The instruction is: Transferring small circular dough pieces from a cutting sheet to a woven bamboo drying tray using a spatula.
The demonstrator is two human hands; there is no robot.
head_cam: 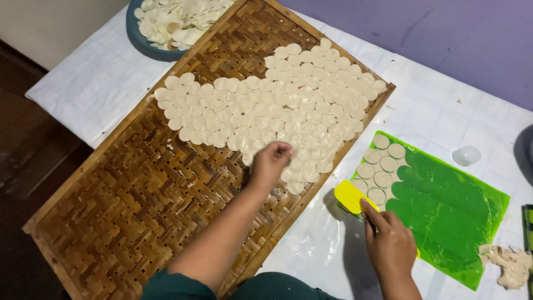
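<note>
- My left hand (pixel 272 158) is over the wide woven bamboo tray (pixel 127 211), fingertips pinched together at the near edge of the spread of thin pale round dough discs (pixel 277 105); the hand is blurred, so I cannot tell whether a disc sits in the pinch.
- My right hand (pixel 391 241) is closed around the flat yellow plastic scraper (pixel 352 197), index finger stretched along it, its blade at the near-left corner of the bright green plastic sheet (pixel 449 216).
- A few more cut discs (pixel 380 164) lie on that sheet's left end (about eight, in two loose rows).
- A lump of leftover pale dough scraps (pixel 508 264) rests off the sheet's right corner.
- A small clear round cup (pixel 466 155) stands on the white cloth-covered table (pixel 444 105) beyond the sheet.
- At top left, a blue round plate (pixel 141 41) is heaped with more discs.
</note>
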